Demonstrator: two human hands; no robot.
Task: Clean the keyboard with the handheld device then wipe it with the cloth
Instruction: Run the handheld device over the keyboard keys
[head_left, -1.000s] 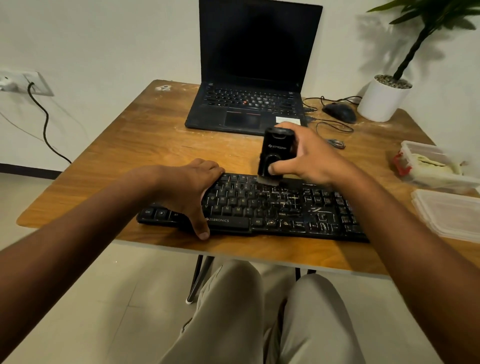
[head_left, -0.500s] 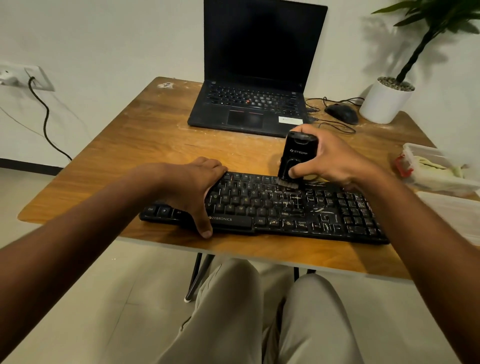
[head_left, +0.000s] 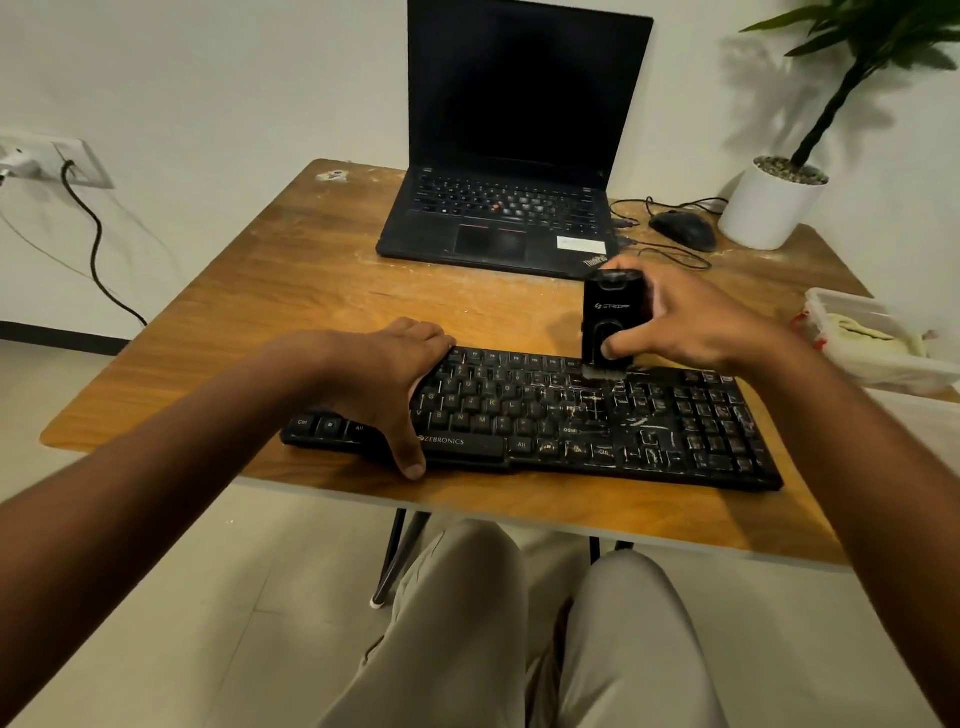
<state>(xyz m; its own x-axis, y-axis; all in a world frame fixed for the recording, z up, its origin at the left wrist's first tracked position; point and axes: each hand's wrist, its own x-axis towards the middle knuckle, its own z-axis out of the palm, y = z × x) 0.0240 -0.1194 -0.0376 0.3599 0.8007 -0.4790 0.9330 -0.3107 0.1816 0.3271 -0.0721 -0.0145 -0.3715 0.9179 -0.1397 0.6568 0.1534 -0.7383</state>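
Gripping the black handheld device (head_left: 612, 322) upright, the right hand (head_left: 691, 322) has fingers wrapped round its body and thumb pressed on its front, brush end down on the far edge of the keyboard (head_left: 571, 415), right of centre. The left hand (head_left: 384, 384) lies flat, fingers spread over the keyboard's left half, thumb hooked over the near edge, pinning it to the table (head_left: 291, 291). White dust streaks the keys on the right side. The keyboard sits along the table's near edge. Far behind it, an open laptop (head_left: 514, 156), screen dark. At the right edge, a clear plastic container (head_left: 852, 332) holds a pale cloth (head_left: 878, 335).
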